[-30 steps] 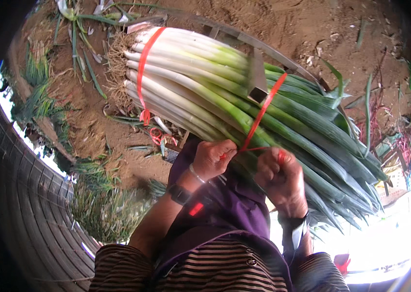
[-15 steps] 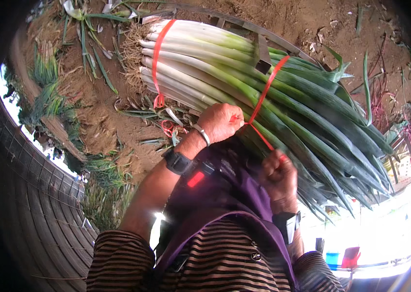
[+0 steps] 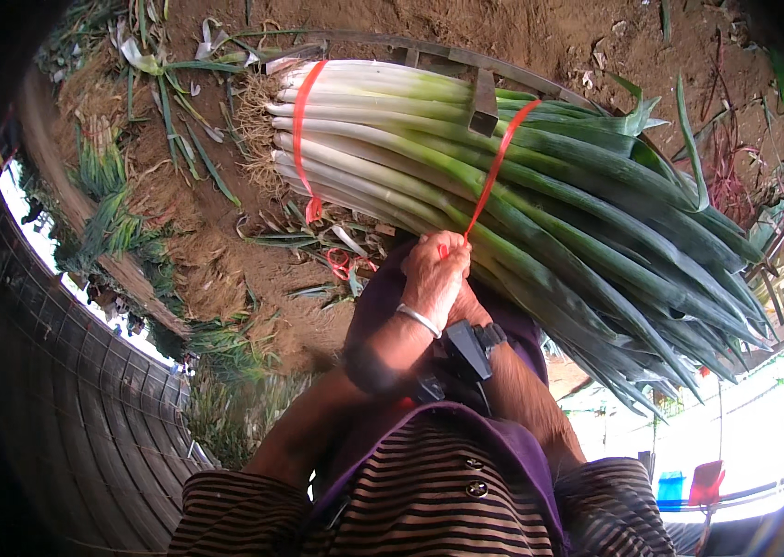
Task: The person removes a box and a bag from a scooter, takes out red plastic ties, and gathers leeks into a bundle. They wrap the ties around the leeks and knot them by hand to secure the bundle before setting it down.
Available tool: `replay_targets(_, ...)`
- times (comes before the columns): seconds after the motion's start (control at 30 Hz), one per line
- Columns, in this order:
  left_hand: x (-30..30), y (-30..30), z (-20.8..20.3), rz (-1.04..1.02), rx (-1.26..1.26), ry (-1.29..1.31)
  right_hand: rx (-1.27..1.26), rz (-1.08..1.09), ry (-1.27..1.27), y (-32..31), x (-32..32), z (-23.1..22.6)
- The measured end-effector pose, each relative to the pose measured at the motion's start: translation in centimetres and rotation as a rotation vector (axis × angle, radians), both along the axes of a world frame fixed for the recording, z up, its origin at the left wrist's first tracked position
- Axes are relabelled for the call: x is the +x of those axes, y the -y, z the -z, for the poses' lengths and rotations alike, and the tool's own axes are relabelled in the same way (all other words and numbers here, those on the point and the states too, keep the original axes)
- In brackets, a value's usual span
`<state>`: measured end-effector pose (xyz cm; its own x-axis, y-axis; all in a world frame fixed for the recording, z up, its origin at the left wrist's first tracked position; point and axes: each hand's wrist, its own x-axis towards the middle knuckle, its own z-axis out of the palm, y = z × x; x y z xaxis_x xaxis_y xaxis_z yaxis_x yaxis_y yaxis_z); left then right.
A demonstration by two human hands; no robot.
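A big bundle of long green onions lies across the ground before me, with white stems and roots at the left and green leaves fanning to the right. One red strap rings the white end, knotted at its near side. A second red strap crosses the green part and runs down taut to my hands. My left hand is closed on this strap at the bundle's near edge. Tucked against it from the right, my right hand is closed at the same strap, its fingers mostly hidden behind the left.
A curved metal frame cradles the bundle, with a post standing at its far side. Loose leaves and red strap scraps litter the soil. More green onions lie at the left, near a ribbed dark wall.
My right hand has moved left and up from the strap's stretched end to meet my left hand. The left hand has shifted slightly down, and the strap between the hands is no longer spread out.
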<state>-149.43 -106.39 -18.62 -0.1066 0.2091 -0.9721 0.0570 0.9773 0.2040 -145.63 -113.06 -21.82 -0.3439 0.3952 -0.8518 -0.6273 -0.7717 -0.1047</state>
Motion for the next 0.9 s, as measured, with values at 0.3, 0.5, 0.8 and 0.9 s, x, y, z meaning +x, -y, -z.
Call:
replay_targets(0.3,2.5,3.3,0.2,1.086,0.35,-0.95,-0.243,0.2,-0.303,0.0,-0.5,1.9)
replay_targets(0.5,0.7,5.1,0.3,0.874,0.551,-0.348,-0.245,0.251,-0.423,3.0,-1.7,4.3)
replay_targets(0.8,2.5,2.1,-1.8,1.271,0.568,-0.398,-0.361,0.689,-0.455,6.8,-3.3,3.2)
replay_targets(0.9,2.6,2.8,-0.8,1.159,0.505,-0.277,-0.229,0.471,-0.293,8.6,-4.2,-0.3)
